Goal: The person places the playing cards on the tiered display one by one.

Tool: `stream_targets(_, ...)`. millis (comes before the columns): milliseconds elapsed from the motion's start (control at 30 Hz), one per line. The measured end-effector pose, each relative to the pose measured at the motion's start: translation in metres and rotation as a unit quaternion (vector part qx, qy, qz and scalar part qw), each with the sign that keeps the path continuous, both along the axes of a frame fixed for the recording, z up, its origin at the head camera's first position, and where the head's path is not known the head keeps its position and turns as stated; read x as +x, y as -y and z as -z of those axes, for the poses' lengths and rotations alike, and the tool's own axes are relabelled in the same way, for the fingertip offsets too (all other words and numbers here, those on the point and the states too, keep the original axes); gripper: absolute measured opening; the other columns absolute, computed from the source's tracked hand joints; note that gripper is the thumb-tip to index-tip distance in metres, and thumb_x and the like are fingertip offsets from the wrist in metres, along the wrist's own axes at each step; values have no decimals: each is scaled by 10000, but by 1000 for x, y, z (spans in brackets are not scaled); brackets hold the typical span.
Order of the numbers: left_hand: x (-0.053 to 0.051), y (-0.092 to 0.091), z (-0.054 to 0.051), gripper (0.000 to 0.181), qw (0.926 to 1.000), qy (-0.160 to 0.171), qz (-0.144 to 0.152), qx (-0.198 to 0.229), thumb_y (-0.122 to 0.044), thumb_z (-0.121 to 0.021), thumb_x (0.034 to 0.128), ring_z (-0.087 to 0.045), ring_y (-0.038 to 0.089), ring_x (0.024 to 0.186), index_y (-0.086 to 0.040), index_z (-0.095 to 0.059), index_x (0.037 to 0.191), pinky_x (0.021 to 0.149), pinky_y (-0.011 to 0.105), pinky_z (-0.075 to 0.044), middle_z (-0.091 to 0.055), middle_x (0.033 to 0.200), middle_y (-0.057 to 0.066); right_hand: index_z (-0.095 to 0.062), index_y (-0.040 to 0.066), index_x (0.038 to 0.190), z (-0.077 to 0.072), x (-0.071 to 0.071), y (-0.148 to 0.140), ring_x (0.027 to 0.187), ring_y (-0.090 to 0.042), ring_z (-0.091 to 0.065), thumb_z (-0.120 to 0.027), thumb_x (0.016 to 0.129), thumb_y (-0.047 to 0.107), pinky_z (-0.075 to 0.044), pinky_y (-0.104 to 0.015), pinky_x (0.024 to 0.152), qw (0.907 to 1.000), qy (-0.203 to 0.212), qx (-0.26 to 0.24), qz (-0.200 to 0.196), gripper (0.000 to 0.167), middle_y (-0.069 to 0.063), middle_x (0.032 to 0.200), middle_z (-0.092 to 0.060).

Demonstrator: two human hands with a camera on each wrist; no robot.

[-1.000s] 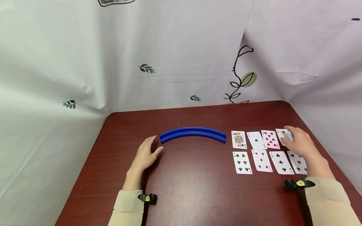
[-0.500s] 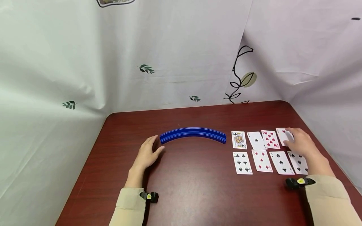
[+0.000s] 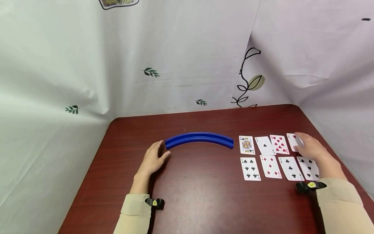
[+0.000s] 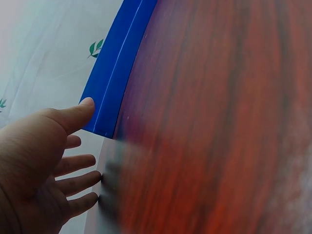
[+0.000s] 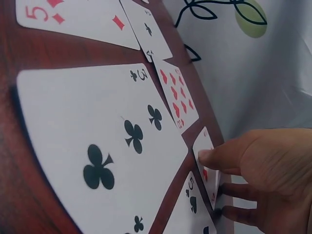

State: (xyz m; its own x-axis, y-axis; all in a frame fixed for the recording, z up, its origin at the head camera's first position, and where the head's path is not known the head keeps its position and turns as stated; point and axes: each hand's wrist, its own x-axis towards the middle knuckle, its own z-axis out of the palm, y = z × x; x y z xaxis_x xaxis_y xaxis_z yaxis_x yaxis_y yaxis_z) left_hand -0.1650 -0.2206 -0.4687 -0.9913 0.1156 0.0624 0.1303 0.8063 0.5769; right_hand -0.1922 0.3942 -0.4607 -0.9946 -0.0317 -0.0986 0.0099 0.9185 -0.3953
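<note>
In the head view, my right hand is at the rightmost card of the far row. In the right wrist view, my thumb lies on the face of this red-suited playing card, and my fingers are at its far edge. Hand and thumb hide part of it. My left hand rests by the left end of a curved blue card holder, fingers loosely spread. In the left wrist view, its thumb tip overlaps the end of the holder, and nothing is gripped; whether it touches is unclear.
Beside the red card lie a king of clubs, an ace of clubs and an eight of hearts. The near row includes a six of clubs and a five of diamonds. White cloth hangs behind the table.
The red card at my right hand has shifted slightly to the right over the last half second, with the thumb staying on it. My left hand has barely moved.
</note>
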Motion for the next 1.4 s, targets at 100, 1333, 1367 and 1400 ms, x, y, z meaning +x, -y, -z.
stream_targets(100, -1, 0, 0, 683, 10000, 26, -23, 8, -321, -665, 995, -382, 432, 1411, 11, -398, 1528, 1132, 586, -336, -420, 1527, 241, -246, -149, 1485, 0, -2, -1, 1325, -656, -204, -606, 918, 63, -219, -784, 1025, 9999, 106, -2, -60, 704, -466, 1450, -221)
stream_targets(1333, -24, -14, 5, 580, 9985, -270, -179, 448, -218, -718, 964, -578, 369, 1219, 26, -510, 1448, 1042, 522, -457, -597, 1328, 225, -267, -179, 1452, 0, -14, -14, 1289, -664, -226, -657, 838, 26, -242, -787, 987, 9971, -72, -404, -647, 756, -480, 1413, -209)
stream_targets(1367, -25, -14, 6, 571, 9983, -297, -197, 461, -215, -718, 965, -584, 365, 1211, 24, -517, 1443, 1033, 518, -465, -602, 1320, 223, -295, -167, 1442, 1, -14, -14, 1268, -659, -250, -676, 829, 20, -262, -782, 972, 9971, -230, -421, -586, 745, -477, 1390, -230)
stream_targets(1400, -25, -14, 6, 559, 9981, -338, -206, 482, -209, -719, 963, -591, 362, 1197, 25, -527, 1434, 1021, 513, -474, -608, 1311, 222, -322, -154, 1427, 1, -14, -13, 1239, -651, -278, -697, 823, 19, -284, -774, 952, 9970, -381, -431, -510, 732, -473, 1362, -253)
